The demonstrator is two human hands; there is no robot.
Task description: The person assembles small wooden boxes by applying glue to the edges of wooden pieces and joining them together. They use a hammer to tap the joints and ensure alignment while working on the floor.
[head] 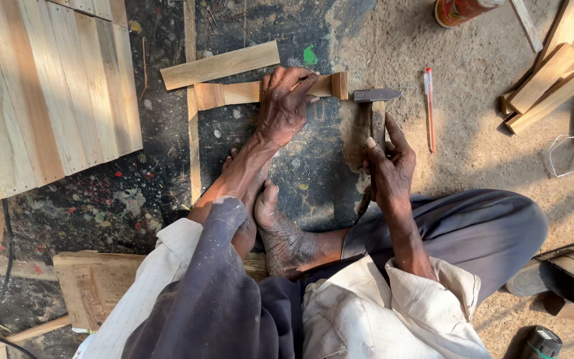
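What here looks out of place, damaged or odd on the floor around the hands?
The floor is blotched with dried paint specks, and offcuts lie scattered at upper right. A red pen lies loose beside the hammer that the right hand holds. The left hand pins a wooden strip. Nothing looks broken.

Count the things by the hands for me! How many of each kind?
Hammer, held by the right hand: 1
Wooden strips, one under the left hand and one above: 2
Red pen: 1
Slatted wooden panel: 1
Total: 5
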